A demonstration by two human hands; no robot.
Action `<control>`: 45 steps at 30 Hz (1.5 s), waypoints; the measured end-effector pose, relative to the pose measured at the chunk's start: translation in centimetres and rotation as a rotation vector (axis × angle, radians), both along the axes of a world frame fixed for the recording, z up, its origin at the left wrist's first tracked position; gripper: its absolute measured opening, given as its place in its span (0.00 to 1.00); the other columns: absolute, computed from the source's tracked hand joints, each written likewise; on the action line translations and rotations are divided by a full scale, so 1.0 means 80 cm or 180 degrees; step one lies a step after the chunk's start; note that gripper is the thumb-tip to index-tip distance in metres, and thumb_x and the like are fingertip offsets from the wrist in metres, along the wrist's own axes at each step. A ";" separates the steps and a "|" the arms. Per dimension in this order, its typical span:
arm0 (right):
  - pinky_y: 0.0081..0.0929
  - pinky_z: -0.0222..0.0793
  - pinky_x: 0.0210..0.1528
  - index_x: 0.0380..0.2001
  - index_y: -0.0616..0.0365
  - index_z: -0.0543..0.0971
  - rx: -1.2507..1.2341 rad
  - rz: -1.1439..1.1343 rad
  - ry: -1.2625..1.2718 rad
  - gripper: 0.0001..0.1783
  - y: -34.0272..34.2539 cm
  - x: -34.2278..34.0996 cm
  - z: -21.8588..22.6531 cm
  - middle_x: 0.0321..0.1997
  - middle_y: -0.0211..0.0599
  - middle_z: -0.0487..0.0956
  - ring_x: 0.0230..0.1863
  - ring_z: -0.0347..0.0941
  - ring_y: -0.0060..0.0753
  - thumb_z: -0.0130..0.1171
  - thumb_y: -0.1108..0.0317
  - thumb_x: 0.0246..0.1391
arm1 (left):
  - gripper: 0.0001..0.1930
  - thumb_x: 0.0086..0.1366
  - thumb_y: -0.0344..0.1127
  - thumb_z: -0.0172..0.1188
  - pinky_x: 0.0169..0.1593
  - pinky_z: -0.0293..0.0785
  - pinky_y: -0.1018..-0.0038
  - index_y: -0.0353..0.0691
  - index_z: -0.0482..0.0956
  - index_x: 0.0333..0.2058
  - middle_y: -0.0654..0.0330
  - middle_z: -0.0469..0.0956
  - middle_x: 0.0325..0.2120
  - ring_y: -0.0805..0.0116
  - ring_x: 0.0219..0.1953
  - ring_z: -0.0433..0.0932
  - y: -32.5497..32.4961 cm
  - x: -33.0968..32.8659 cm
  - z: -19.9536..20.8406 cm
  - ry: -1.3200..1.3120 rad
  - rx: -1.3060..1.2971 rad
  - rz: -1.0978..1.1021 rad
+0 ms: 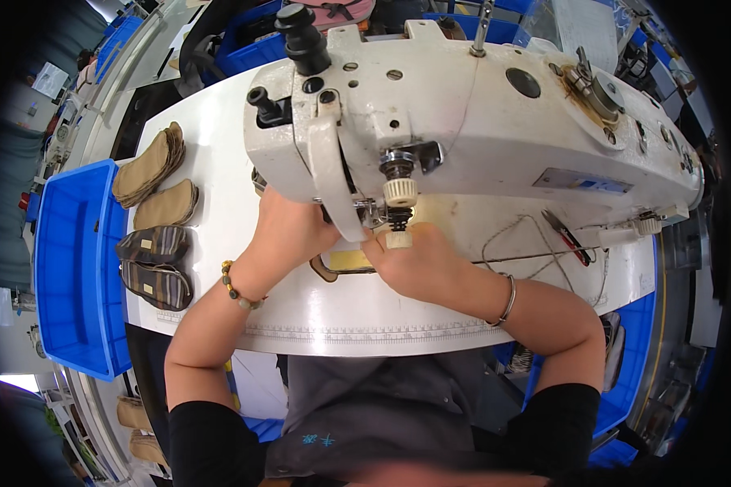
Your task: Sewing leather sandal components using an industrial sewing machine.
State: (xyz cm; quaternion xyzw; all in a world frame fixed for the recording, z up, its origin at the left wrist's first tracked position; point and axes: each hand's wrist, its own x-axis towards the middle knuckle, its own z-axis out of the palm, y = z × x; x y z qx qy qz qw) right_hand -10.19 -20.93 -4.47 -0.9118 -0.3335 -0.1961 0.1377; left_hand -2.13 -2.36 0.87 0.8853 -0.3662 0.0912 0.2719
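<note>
A white sewing machine (pixel 463 105) stands over the table, and both my hands work close to its needle area. My left hand (pixel 292 231) reaches under the machine's head from the left; its fingers are mostly hidden there. Curled at the right of the needle area, my right hand (pixel 414 260) has its fingers closed at the edge of a small tan fabric piece (pixel 325 272). A yellow patch (pixel 349 260) shows between my hands, beside the tan edging. The machine head hides the needle and the rest of the piece.
At the left table edge lie stacked tan fabric pieces (pixel 148 166) and striped pouches (pixel 156 280). Beyond them stands a blue bin (pixel 77 268). Red-handled snips (pixel 568 238) and a loose cord (pixel 503 235) lie on the right. A ruler strip (pixel 341 333) runs along the front edge.
</note>
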 end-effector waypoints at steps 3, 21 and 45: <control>0.35 0.68 0.18 0.19 0.56 0.78 0.0063 -0.0048 -0.0133 0.03 0.002 0.000 0.004 0.14 0.35 0.73 0.18 0.75 0.36 0.59 0.70 0.40 | 0.20 0.47 0.40 0.73 0.33 0.75 0.63 0.43 0.83 0.40 0.55 0.81 0.29 0.53 0.31 0.79 0.000 -0.002 -0.001 0.0341 -0.0096 0.0183; 0.37 0.70 0.19 0.44 0.66 0.80 -0.0161 -0.0022 -0.0194 0.18 0.003 0.004 -0.001 0.16 0.37 0.75 0.16 0.74 0.39 0.57 0.73 0.48 | 0.16 0.52 0.42 0.69 0.36 0.77 0.65 0.47 0.84 0.40 0.57 0.83 0.29 0.56 0.33 0.82 0.003 0.013 -0.015 0.0176 -0.0112 0.0016; 0.40 0.71 0.22 0.20 0.57 0.81 0.0177 0.0044 0.0389 0.04 0.002 0.004 -0.006 0.17 0.41 0.74 0.21 0.76 0.43 0.60 0.69 0.40 | 0.16 0.53 0.41 0.68 0.33 0.76 0.64 0.45 0.84 0.40 0.53 0.82 0.28 0.52 0.30 0.81 0.003 0.001 -0.003 0.0581 -0.0143 0.0236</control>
